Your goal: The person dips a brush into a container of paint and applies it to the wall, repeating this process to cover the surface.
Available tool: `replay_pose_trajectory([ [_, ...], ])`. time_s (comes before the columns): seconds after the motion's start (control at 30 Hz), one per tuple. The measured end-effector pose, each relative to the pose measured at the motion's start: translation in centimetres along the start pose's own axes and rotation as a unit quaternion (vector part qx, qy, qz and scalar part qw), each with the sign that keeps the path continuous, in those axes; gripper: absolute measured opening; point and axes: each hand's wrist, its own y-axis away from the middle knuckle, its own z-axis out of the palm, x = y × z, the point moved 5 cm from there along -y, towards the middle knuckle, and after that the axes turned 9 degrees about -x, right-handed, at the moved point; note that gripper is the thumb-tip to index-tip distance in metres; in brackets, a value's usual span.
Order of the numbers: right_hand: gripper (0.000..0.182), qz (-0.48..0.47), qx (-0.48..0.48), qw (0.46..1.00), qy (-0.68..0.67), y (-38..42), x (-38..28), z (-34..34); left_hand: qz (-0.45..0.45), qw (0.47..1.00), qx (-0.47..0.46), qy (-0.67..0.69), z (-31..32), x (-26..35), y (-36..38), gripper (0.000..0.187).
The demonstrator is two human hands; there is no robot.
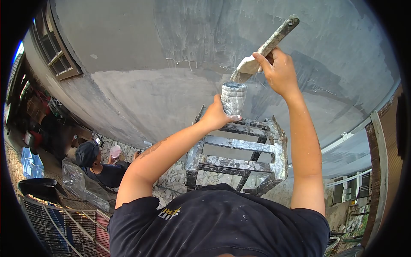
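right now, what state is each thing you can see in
Long paint-caked brush: tilted, bristles downward
White-smeared cylindrical cup: upright, open-topped
Bare left hand: gripping the cup
Bare right hand: gripping the brush
Paint-spattered ladder with flat rungs: standing
Grey wall: unevenly coated, lighter and darker patches

The left hand point(218, 114) partly hides the lower end of the paint-coated cup point(234, 99).

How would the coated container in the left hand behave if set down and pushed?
Probably apt to tip: the container is taller than it is wide. Its ridged, crusted wall should give decent grip, though the white smear on the left hand hints at slick patches. Weight is hard to judge, since its fill level doesn't show.
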Motion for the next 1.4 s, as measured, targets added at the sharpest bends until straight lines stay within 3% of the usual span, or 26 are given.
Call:
replay_pose_trajectory([
  [0.47, 0.023, 0.014, -0.020, 0.998, -0.053, 1.5, -1.9, -1.5, 0.030, 0.999, 0.017, -0.011, 0.3, -0.7, -0.4, 0.101],
  [0.57, 0.030, -0.009, 0.007, 0.998, -0.059, 1.4, -2.2, -1.6, 0.033, 0.999, 0.020, -0.006, 0.2, -0.5, -0.3, 0.101],
  [0.63, 0.023, -0.013, 0.001, 0.999, -0.047, 1.5, -1.9, -1.0, 0.031, 0.999, 0.020, -0.006, 0.2, -0.5, -0.2, 0.101],
  [0.9, 0.025, 0.007, -0.036, 0.999, -0.038, 1.8, -1.2, -0.4, 0.027, 0.999, 0.019, -0.010, 0.2, -0.7, -0.3, 0.100],
  [1.17, 0.024, 0.017, -0.032, 0.999, -0.001, 2.0, -1.1, -0.7, 0.028, 0.999, 0.020, -0.007, 0.1, -0.6, -0.3, 0.106],
  [1.4, 0.024, -0.006, 0.002, 0.999, -0.045, 2.2, -1.3, -1.0, 0.024, 1.000, 0.017, 0.009, -0.1, -0.3, -0.1, 0.116],
])
